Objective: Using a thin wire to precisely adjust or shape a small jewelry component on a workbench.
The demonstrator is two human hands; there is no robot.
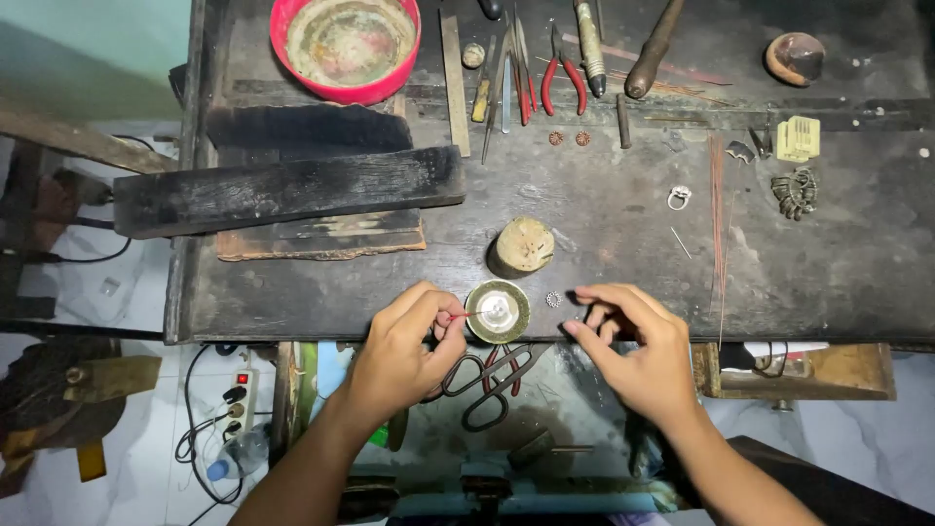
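Note:
My left hand [404, 343] pinches a thin pinkish stick between thumb and fingers, its tip reaching into a small round metal tin [498, 311] at the workbench's front edge. My right hand [631, 343] hovers just right of the tin, fingers curled, index finger stretched toward a tiny round filigree piece [553, 299]. I cannot see anything held in the right hand. A short wooden stump block [521, 246] stands just behind the tin.
A dark scorched workbench [623, 224] carries a red bowl [345, 44], charred wooden blocks [287, 190], red-handled pliers [562, 73], files, thin copper wires [718, 209], a ring [679, 198] and small ornaments. Black scissors [487, 385] lie below the bench edge. A power strip [239, 394] sits lower left.

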